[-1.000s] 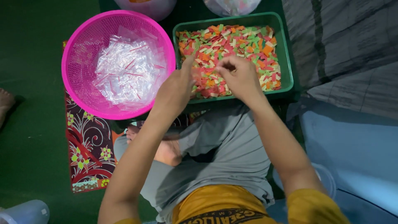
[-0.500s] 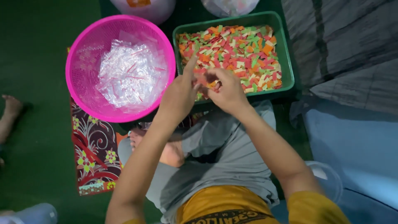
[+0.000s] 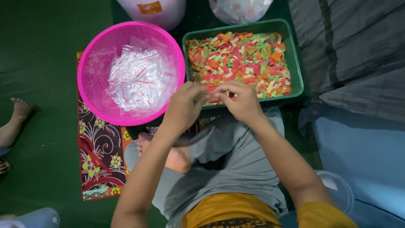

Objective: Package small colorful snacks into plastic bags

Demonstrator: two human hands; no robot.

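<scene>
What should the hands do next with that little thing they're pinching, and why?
Probably carry it left and drop it into the pink basket. The left hand and right hand meet at the green tray's near edge, pinching something small, and the basket already holds many little clear packets.

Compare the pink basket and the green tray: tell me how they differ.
The pink basket is round with mesh walls; the green tray is rectangular with solid walls. The pink basket holds clear plastic bags; the green tray holds small multicoloured pieces. Both sit side by side on the floor, open-topped.
</scene>
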